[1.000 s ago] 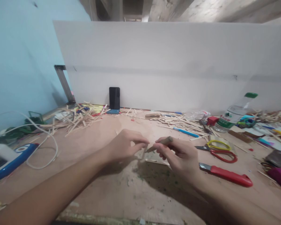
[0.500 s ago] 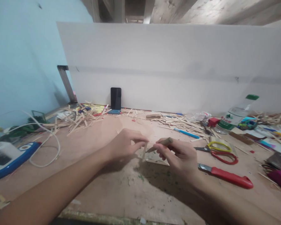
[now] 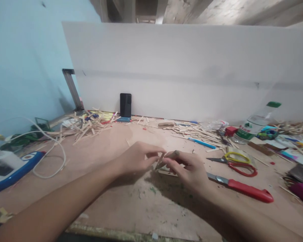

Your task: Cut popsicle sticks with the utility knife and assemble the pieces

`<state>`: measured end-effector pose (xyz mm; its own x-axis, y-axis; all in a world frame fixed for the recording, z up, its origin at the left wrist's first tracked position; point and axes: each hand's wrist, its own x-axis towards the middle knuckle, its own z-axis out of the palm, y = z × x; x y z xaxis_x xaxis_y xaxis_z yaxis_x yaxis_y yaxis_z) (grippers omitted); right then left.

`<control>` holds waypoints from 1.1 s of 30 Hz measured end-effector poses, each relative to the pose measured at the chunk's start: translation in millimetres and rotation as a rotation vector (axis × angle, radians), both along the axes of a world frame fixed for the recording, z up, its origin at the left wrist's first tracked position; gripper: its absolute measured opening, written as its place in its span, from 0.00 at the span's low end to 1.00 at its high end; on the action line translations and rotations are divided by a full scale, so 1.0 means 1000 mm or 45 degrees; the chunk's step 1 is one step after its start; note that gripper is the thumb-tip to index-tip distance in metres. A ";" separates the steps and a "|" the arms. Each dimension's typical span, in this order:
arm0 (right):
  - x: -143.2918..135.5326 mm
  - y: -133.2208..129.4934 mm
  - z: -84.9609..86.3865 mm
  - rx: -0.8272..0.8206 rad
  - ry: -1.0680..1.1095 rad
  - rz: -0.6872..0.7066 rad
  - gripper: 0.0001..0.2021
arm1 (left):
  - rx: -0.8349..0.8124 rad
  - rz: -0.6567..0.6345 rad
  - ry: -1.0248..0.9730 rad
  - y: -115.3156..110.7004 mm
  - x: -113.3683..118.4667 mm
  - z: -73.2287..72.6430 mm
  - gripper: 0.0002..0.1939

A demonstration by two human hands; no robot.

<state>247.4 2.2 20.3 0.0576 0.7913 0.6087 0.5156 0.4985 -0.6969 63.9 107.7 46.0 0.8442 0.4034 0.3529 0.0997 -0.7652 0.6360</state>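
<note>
My left hand (image 3: 141, 156) pinches a thin wooden stick (image 3: 161, 158) between thumb and fingertips, tilted over the tabletop. My right hand (image 3: 188, 168) grips a brownish pencil-like stick (image 3: 175, 154) like a pen, its tip pointing down and left beside the wooden stick. Whether the two touch I cannot tell. Under the right hand lies a flat piece with a pale wooden edge (image 3: 166, 173), mostly covered by fingers. Right of that hand are a red-handled knife (image 3: 249, 191), its blade partly hidden, and scissors (image 3: 238, 163) with yellow and red loops.
Loose wooden sticks (image 3: 192, 131) are heaped at the back, with another pile (image 3: 91, 126) at the back left. A phone (image 3: 125, 105) leans on the white board. A blue pen (image 3: 202, 143), a water bottle (image 3: 252, 126) and a blue power strip (image 3: 17, 171) with a white cable also lie around.
My right hand has shifted slightly left, bringing the pencil-like stick closer to my left fingers. The wooden stick now leans more, and more of the knife blade shows.
</note>
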 end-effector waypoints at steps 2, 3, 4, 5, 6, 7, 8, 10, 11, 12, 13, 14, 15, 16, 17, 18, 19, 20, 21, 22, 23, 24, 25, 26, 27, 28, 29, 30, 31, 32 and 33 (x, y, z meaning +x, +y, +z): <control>0.001 -0.001 0.003 0.051 -0.001 -0.051 0.12 | -0.020 -0.014 0.049 -0.001 0.000 -0.002 0.17; 0.003 -0.002 0.005 0.094 -0.005 -0.098 0.13 | -0.018 -0.012 0.073 -0.001 0.000 -0.003 0.18; 0.004 -0.003 0.006 0.137 -0.008 -0.155 0.14 | -0.009 0.000 0.088 -0.001 0.000 -0.004 0.20; 0.005 -0.003 0.008 0.176 -0.004 -0.214 0.16 | 0.002 0.014 0.098 -0.001 0.001 -0.005 0.22; 0.006 -0.003 0.009 0.202 0.006 -0.270 0.18 | 0.007 0.024 0.109 0.000 0.001 -0.006 0.24; 0.008 -0.003 0.009 0.219 0.021 -0.320 0.19 | 0.004 0.029 0.122 0.000 0.001 -0.008 0.27; 0.009 -0.003 0.010 0.226 0.035 -0.357 0.20 | -0.002 0.030 0.140 0.001 0.002 -0.010 0.30; 0.011 -0.002 0.010 0.227 0.054 -0.398 0.21 | -0.002 0.032 0.190 0.001 0.004 -0.014 0.35; 0.011 -0.002 0.010 0.226 0.058 -0.408 0.21 | 0.004 0.040 0.218 0.000 0.006 -0.016 0.37; 0.012 -0.002 0.010 0.224 0.061 -0.413 0.21 | 0.014 0.054 0.241 -0.001 0.007 -0.018 0.38; 0.012 -0.001 0.011 0.225 0.066 -0.415 0.21 | 0.026 0.072 0.254 -0.002 0.008 -0.019 0.38; 0.012 -0.002 0.012 0.232 0.074 -0.419 0.21 | 0.038 0.091 0.256 -0.003 0.009 -0.019 0.37; 0.012 -0.002 0.012 0.239 0.085 -0.419 0.21 | 0.045 0.113 0.245 -0.004 0.009 -0.018 0.37; 0.012 -0.002 0.013 0.242 0.097 -0.417 0.21 | 0.046 0.136 0.224 -0.004 0.009 -0.017 0.36; 0.011 -0.002 0.013 0.241 0.108 -0.416 0.21 | 0.044 0.162 0.197 -0.004 0.009 -0.015 0.35; 0.011 -0.002 0.014 0.235 0.117 -0.415 0.21 | 0.038 0.184 0.167 -0.003 0.008 -0.012 0.35; 0.011 -0.002 0.014 0.228 0.122 -0.416 0.21 | 0.030 0.200 0.141 -0.001 0.007 -0.010 0.34; 0.012 -0.002 0.013 0.220 0.122 -0.417 0.21 | 0.023 0.215 0.123 0.000 0.006 -0.007 0.33; 0.012 -0.002 0.013 0.213 0.118 -0.419 0.21 | 0.020 0.232 0.112 0.002 0.005 -0.005 0.32; 0.012 -0.002 0.012 0.210 0.114 -0.421 0.21 | 0.023 0.253 0.101 0.004 0.004 -0.004 0.30; 0.013 -0.002 0.011 0.206 0.110 -0.419 0.22 | 0.017 0.284 0.079 0.006 0.003 -0.003 0.28; 0.013 -0.001 0.011 0.201 0.107 -0.414 0.22 | -0.002 0.322 0.045 0.007 0.003 -0.002 0.26; 0.014 -0.001 0.010 0.196 0.103 -0.408 0.22 | -0.031 0.361 0.004 0.009 0.003 -0.002 0.23; 0.014 -0.001 0.010 0.191 0.101 -0.404 0.22 | -0.066 0.392 -0.040 0.009 0.002 -0.002 0.20; 0.014 -0.001 0.009 0.184 0.099 -0.401 0.22 | -0.102 0.409 -0.079 0.010 0.002 -0.002 0.16; 0.014 -0.001 0.009 0.177 0.101 -0.397 0.22 | -0.135 0.418 -0.109 0.011 0.002 -0.003 0.13; 0.014 -0.001 0.010 0.173 0.106 -0.395 0.21 | -0.159 0.420 -0.128 0.011 0.003 -0.003 0.10; 0.014 -0.001 0.010 0.175 0.116 -0.396 0.21 | -0.175 0.419 -0.142 0.011 0.003 -0.003 0.08; 0.013 -0.001 0.010 0.183 0.130 -0.399 0.21 | -0.192 0.419 -0.160 0.011 0.003 -0.003 0.07; 0.013 -0.001 0.011 0.195 0.143 -0.407 0.20 | -0.208 0.421 -0.178 0.011 0.003 -0.002 0.06; 0.013 -0.001 0.011 0.208 0.154 -0.417 0.20 | -0.222 0.426 -0.193 0.011 0.003 -0.001 0.06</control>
